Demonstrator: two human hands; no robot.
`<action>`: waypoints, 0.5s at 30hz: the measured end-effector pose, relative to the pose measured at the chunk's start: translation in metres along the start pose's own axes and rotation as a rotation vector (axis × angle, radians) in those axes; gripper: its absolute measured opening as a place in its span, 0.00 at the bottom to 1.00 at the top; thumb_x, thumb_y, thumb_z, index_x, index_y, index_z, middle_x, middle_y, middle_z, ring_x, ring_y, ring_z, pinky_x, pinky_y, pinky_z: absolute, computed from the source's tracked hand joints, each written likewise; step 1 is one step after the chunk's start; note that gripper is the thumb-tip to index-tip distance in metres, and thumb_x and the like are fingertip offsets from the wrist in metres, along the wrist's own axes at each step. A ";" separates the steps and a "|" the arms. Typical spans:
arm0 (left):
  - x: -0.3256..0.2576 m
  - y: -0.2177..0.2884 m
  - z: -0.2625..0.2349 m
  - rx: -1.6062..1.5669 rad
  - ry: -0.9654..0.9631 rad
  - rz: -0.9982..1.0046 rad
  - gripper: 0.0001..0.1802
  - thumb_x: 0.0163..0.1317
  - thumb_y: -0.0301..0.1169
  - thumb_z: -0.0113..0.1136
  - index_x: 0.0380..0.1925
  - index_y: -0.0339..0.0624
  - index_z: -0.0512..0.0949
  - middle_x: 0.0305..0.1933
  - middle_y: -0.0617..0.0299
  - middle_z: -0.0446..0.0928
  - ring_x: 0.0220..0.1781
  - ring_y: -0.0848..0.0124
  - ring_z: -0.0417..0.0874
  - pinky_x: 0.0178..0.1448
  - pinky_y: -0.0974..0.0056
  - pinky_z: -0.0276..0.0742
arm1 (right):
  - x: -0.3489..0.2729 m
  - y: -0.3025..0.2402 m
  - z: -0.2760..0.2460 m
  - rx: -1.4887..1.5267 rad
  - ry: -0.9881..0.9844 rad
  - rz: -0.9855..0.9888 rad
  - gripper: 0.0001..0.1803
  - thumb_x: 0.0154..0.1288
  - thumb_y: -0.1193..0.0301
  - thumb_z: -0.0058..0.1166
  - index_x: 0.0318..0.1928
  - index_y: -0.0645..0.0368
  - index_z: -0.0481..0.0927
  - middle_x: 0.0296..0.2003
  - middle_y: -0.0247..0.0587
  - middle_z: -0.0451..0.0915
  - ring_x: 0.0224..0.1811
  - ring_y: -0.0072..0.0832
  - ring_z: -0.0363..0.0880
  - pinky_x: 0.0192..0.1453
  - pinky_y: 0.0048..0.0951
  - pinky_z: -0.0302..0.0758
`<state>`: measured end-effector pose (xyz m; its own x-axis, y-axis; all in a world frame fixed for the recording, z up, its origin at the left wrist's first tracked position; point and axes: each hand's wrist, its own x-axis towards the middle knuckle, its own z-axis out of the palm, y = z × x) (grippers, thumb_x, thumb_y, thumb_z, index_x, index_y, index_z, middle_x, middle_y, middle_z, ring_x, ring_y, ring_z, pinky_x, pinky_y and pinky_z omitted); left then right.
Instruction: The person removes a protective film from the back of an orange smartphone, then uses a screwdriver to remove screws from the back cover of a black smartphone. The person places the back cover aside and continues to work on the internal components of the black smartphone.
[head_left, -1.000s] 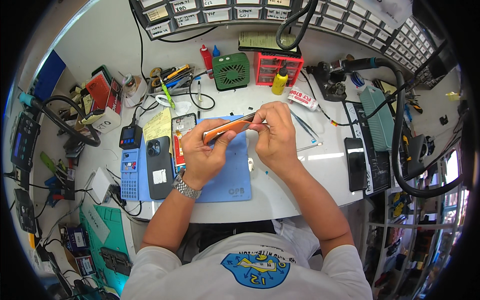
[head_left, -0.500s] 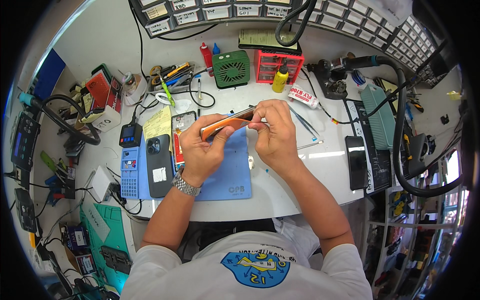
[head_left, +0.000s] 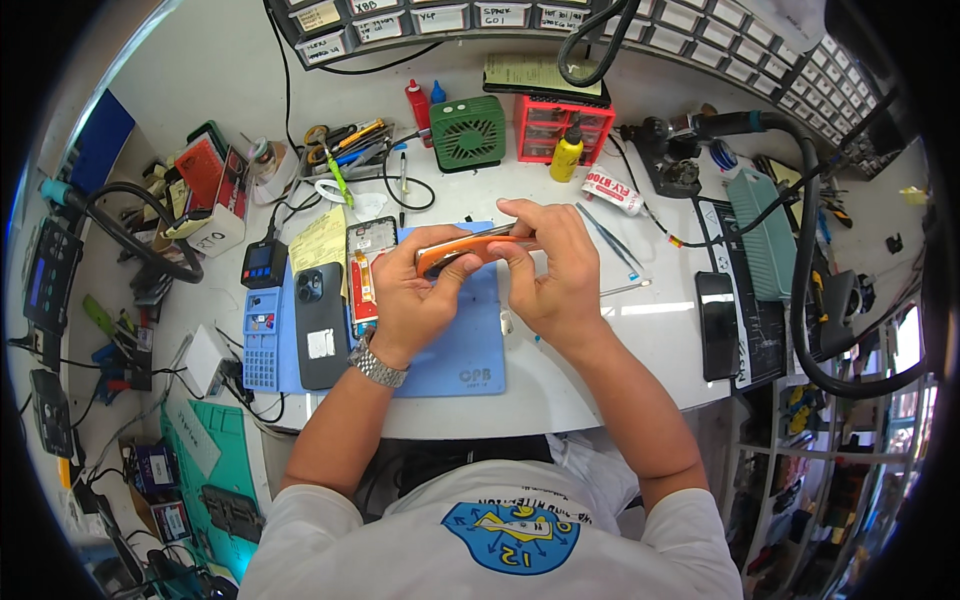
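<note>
Above the blue work mat [head_left: 450,370] I hold a phone with an orange cover [head_left: 490,247], tilted nearly edge-on. My left hand [head_left: 415,305] is closed round its left end, thumb on the orange side near a dark camera area. At its right end my right hand [head_left: 555,275] pinches, thumb below and fingers on the upper edge; the fingertips are partly hidden. Left of the mat lies a dark phone [head_left: 320,330] with a white label. Between that phone and my left hand is an opened phone body [head_left: 370,240] with red and gold parts inside.
Tweezers [head_left: 608,240] lie right of my hands, near a black phone [head_left: 715,325]. Behind stand a green fan [head_left: 468,135], a yellow bottle [head_left: 567,155], a white tube [head_left: 612,190] and a red drawer box [head_left: 540,115]. A blue parts tray [head_left: 262,345] sits left; a thick hose [head_left: 800,250] hangs right.
The orange cover's right end, bent away from the phone before, now lies close along it. My right thumb has shifted under the edge and the fingers have straightened somewhat.
</note>
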<state>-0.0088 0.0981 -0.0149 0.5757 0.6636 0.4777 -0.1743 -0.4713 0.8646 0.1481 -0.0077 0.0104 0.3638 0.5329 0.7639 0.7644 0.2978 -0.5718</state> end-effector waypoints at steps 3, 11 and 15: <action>0.000 -0.002 0.002 0.013 -0.020 0.010 0.17 0.71 0.23 0.75 0.56 0.31 0.81 0.51 0.55 0.89 0.53 0.69 0.92 0.59 0.66 0.89 | -0.003 0.002 0.001 -0.061 0.019 -0.064 0.12 0.61 0.83 0.71 0.44 0.58 0.89 0.38 0.40 0.83 0.40 0.38 0.80 0.44 0.37 0.80; 0.002 0.002 0.007 0.017 0.041 0.057 0.12 0.67 0.26 0.79 0.48 0.36 0.88 0.43 0.57 0.92 0.43 0.71 0.94 0.47 0.67 0.87 | -0.009 0.004 0.007 0.002 0.071 -0.080 0.10 0.56 0.85 0.70 0.36 0.59 0.85 0.35 0.38 0.81 0.39 0.37 0.79 0.40 0.36 0.77; 0.003 0.001 0.006 0.076 0.023 0.079 0.12 0.66 0.27 0.80 0.46 0.36 0.88 0.42 0.57 0.92 0.42 0.70 0.94 0.46 0.66 0.86 | -0.010 0.003 0.008 -0.037 0.048 -0.067 0.12 0.54 0.87 0.68 0.34 0.59 0.81 0.35 0.39 0.80 0.39 0.38 0.77 0.41 0.36 0.75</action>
<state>-0.0027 0.0959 -0.0133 0.5438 0.6352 0.5485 -0.1571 -0.5650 0.8100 0.1422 -0.0056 -0.0013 0.3361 0.4739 0.8139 0.8066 0.3014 -0.5085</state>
